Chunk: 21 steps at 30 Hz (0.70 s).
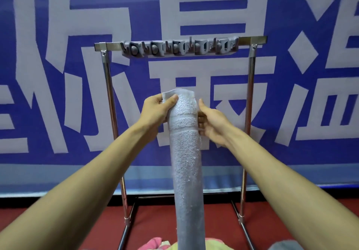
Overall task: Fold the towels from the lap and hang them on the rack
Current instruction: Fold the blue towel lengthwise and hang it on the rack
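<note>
Pale terry towel hangs in a long folded strip between both hands. The left hand pinches its top left corner, thumb on the front. The right hand grips the right edge, fingers curled behind, thumb raised. The rack stands beyond and above the hands; pink and yellow towels lie below them
</note>
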Tool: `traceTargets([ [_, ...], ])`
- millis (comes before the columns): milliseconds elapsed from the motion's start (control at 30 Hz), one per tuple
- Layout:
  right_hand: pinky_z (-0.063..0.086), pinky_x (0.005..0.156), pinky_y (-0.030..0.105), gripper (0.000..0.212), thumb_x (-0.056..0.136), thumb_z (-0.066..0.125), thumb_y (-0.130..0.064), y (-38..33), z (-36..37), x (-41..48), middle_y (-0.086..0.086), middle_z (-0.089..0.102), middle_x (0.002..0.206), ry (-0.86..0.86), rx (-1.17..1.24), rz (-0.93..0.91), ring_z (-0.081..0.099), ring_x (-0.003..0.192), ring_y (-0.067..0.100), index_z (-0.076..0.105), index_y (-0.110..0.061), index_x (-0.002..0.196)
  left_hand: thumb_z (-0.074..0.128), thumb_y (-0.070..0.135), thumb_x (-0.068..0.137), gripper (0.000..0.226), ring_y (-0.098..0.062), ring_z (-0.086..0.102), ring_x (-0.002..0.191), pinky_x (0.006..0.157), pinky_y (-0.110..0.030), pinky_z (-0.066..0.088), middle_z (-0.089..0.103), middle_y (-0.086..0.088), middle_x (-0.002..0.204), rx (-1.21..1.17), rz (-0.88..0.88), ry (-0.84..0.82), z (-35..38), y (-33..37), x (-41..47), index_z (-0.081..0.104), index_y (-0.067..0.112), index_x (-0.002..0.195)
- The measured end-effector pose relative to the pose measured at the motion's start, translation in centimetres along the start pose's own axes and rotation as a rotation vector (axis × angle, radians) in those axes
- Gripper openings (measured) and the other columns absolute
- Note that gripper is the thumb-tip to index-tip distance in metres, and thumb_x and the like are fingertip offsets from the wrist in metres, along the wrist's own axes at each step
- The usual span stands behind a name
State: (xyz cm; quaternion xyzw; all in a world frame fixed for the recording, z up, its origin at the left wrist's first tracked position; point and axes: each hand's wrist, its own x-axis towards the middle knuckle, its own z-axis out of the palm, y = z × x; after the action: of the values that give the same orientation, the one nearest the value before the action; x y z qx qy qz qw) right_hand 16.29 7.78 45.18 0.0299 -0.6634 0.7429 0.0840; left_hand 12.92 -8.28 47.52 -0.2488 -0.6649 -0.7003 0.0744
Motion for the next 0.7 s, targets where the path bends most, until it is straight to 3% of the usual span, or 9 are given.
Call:
traceTargets([
  [100, 0.051, 0.080, 0.036, 0.054, 0.094, 0.038, -0.057, 3.4, -1.0, 0.1, 0.006, 0.065, 0.081, -0.073, -0.042, 0.061, 0.062, 0.080, 0.022, 0.069, -0.014, 0.085, 0.061, 0.019, 0.091, 0.016, -0.015, 0.066, 0.075, 0.064, -0.026, 0.054, 0.071, -0.005, 0.089, -0.024, -0.070, 0.031, 0.2, -2.2, -0.5, 0.069, 0.008, 0.099],
  [167, 0.045, 0.077, 0.035, 0.051, 0.089, 0.049, -0.061, 5.6, -1.4, 0.3, 0.009, 0.056, 0.081, -0.088, -0.025, 0.079, 0.052, 0.078, 0.026, 0.069, -0.014, 0.081, 0.060, 0.017, 0.092, 0.012, -0.016, 0.067, 0.077, 0.070, -0.029, 0.056, 0.071, -0.006, 0.089, -0.074, -0.145, 0.070, 0.2, -4.0, -0.8, 0.068, 0.009, 0.094],
  [200, 0.042, 0.077, 0.035, 0.048, 0.085, 0.056, -0.059, 6.6, -1.6, 0.4, 0.010, 0.055, 0.084, -0.096, -0.043, 0.081, 0.048, 0.079, 0.026, 0.070, -0.013, 0.088, 0.060, 0.016, 0.092, 0.011, -0.016, 0.067, 0.077, 0.071, -0.030, 0.056, 0.071, -0.006, 0.088, -0.104, -0.188, 0.099, 0.1, -4.9, -1.0, 0.068, 0.008, 0.091],
  [267, 0.044, 0.076, 0.029, 0.037, 0.088, 0.063, -0.041, 8.8, -2.1, 0.2, 0.007, 0.064, 0.089, -0.123, -0.126, 0.083, 0.056, 0.079, 0.019, 0.070, -0.007, 0.102, 0.060, 0.013, 0.091, 0.011, -0.018, 0.064, 0.076, 0.072, -0.031, 0.054, 0.068, -0.008, 0.086, -0.185, -0.282, 0.178, -0.1, -6.7, -1.2, 0.066, 0.006, 0.085],
  [367, 0.052, 0.076, 0.025, 0.010, 0.088, 0.064, -0.014, 11.7, -2.6, -0.3, 0.001, 0.069, 0.087, -0.158, -0.162, 0.112, 0.063, 0.079, 0.010, 0.069, -0.007, 0.096, 0.061, 0.010, 0.089, 0.008, -0.023, 0.062, 0.084, 0.079, -0.035, 0.052, 0.066, -0.010, 0.089, -0.266, -0.408, 0.294, -0.7, -9.8, -1.5, 0.063, 0.006, 0.083],
  [467, 0.053, 0.082, 0.029, 0.007, 0.085, 0.067, -0.007, 14.6, -3.0, -0.4, 0.004, 0.068, 0.086, -0.143, -0.204, 0.162, 0.063, 0.079, 0.012, 0.069, -0.006, 0.092, 0.062, 0.010, 0.089, 0.006, -0.023, 0.061, 0.084, 0.072, -0.033, 0.051, 0.066, -0.013, 0.096, -0.320, -0.493, 0.352, -1.4, -13.1, -2.2, 0.063, 0.004, 0.090],
  [600, 0.054, 0.078, 0.024, 0.014, 0.081, 0.071, -0.003, 18.3, -3.2, -0.4, 0.009, 0.070, 0.089, -0.054, -0.260, 0.203, 0.065, 0.081, 0.014, 0.070, 0.000, 0.095, 0.061, 0.011, 0.090, 0.012, -0.024, 0.060, 0.089, 0.069, -0.030, 0.053, 0.065, -0.015, 0.103, -0.366, -0.575, 0.377, -1.9, -17.2, -3.5, 0.063, 0.002, 0.097],
  [700, 0.053, 0.080, 0.032, 0.014, 0.079, 0.072, -0.001, 19.9, -3.2, -0.1, 0.012, 0.069, 0.086, 0.010, -0.303, 0.202, 0.063, 0.080, 0.017, 0.070, 0.001, 0.093, 0.062, 0.016, 0.090, 0.026, -0.023, 0.062, 0.093, 0.067, -0.027, 0.056, 0.066, -0.016, 0.112, -0.409, -0.653, 0.388, -2.2, -20.3, -4.4, 0.061, 0.000, 0.111],
])
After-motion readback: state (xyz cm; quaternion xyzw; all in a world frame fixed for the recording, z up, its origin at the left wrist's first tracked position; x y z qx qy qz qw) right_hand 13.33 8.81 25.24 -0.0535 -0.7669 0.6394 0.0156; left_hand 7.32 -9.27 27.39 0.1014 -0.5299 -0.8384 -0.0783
